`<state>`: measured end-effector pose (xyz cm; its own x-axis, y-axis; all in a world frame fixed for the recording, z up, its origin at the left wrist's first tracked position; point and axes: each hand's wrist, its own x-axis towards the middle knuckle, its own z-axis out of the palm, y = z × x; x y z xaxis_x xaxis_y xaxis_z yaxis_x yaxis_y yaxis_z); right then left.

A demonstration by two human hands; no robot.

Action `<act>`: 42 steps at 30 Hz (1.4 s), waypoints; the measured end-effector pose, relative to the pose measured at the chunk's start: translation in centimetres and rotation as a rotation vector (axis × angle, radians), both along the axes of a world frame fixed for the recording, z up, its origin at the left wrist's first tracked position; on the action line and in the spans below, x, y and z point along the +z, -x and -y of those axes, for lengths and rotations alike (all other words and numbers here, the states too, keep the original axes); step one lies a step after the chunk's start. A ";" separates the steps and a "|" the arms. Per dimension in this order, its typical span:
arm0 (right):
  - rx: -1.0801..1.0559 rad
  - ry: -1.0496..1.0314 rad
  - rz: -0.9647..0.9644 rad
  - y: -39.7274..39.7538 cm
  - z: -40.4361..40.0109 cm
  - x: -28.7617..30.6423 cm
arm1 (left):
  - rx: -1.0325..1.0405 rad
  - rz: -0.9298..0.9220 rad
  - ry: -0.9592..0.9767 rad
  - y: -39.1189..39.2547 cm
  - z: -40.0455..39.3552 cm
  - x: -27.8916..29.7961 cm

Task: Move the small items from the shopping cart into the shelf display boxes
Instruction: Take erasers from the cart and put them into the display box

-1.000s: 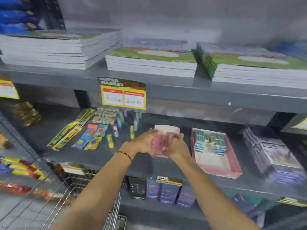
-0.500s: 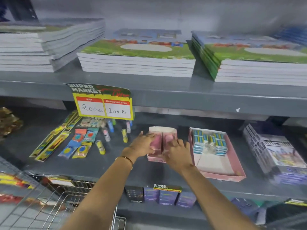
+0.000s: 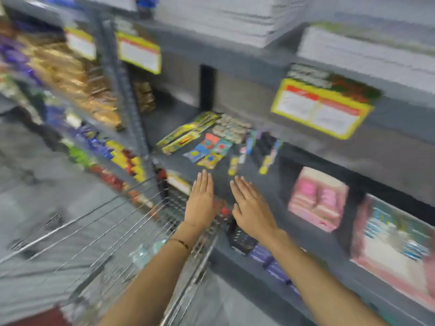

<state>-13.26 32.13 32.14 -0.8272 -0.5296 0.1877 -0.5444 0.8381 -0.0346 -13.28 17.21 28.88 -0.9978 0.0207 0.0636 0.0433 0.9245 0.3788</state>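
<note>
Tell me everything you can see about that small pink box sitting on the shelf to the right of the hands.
The small pink box is an open display carton, seemingly cardboard, with a pale cream flap standing up at its back. Inside sit two rows of pink items; blur hides what they are. Its front wall shows pink and cream stripes. It rests flat on the grey shelf, apart from both hands, with a larger pink tray close on its right. Nothing touches it from above.

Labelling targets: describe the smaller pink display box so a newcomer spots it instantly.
Find the grey shelf level with the hands. Right of the right hand sits a pink box with pink items in two rows. The bigger pink box beyond it holds blue-and-white packs.
</note>
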 end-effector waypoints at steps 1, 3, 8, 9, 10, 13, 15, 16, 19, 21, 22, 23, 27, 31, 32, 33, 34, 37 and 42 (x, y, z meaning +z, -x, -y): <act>0.083 -0.018 0.025 -0.4 2.3 -0.8 | 0.072 0.035 0.002 -1.7 2.5 -1.2; 0.233 -0.068 0.106 -1.4 7.1 -3.1 | 0.204 0.149 -0.009 -5.3 7.1 -3.8; 0.429 -0.401 0.464 -2.7 16.4 -10.6 | 0.414 0.426 -0.093 -12.0 14.7 -12.0; 0.437 -0.459 0.500 -3.0 17.8 -12.8 | 0.435 0.476 -0.092 -12.9 15.5 -13.9; 0.442 -0.524 0.541 -3.4 19.2 -15.5 | 0.458 0.532 -0.097 -14.0 16.3 -16.0; 0.456 -0.694 0.582 -4.4 21.6 -22.9 | 0.481 0.652 -0.101 -16.3 17.2 -22.1; 0.427 -0.766 0.573 -4.8 22.0 -26.0 | 0.483 0.700 -0.140 -17.1 17.2 -25.5; 0.415 -0.765 0.545 -5.0 22.2 -27.6 | 0.488 0.719 -0.164 -17.6 17.1 -27.3; 0.380 -0.708 0.384 -4.5 22.4 -30.8 | 0.486 0.768 -0.203 -18.3 16.6 -30.8; 0.357 -0.772 0.418 -4.2 21.9 -32.8 | 0.534 0.755 -0.259 -18.6 15.8 -32.6; 0.367 -0.824 0.448 -3.9 21.8 -33.3 | 0.560 0.727 -0.269 -18.6 15.5 -33.1; 0.390 -0.854 0.442 -3.6 21.6 -33.8 | 0.585 0.692 -0.270 -18.6 15.2 -33.7; 0.441 -0.806 0.415 -2.3 22.3 -33.7 | 0.641 0.573 -0.258 -17.8 15.6 -34.3; 0.212 -0.483 0.581 -1.7 24.2 -33.1 | 0.619 0.486 -0.214 -16.0 17.4 -33.7; 0.194 -0.456 0.591 -1.7 24.6 -33.0 | 0.612 0.481 -0.211 -15.5 17.7 -33.7; 0.198 -0.436 0.600 -1.7 24.9 -33.2 | 0.601 0.493 -0.213 -15.0 17.9 -33.7; 0.240 -0.431 0.622 -1.6 25.0 -33.3 | 0.587 0.518 -0.219 -14.8 18.0 -33.8; 0.565 -0.601 0.627 -1.1 24.6 -33.4 | 0.578 0.593 -0.305 -14.9 17.9 -34.2; 0.730 -0.705 0.452 -0.3 23.7 -34.1 | 0.588 0.576 -0.456 -15.8 18.2 -34.6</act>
<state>-12.98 8.46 -1.99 -0.1894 -0.7866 -0.5877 -0.9728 0.2314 0.0038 2.55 -0.99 -5.75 -0.7201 -0.4021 -0.5655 -0.6905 0.4955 0.5270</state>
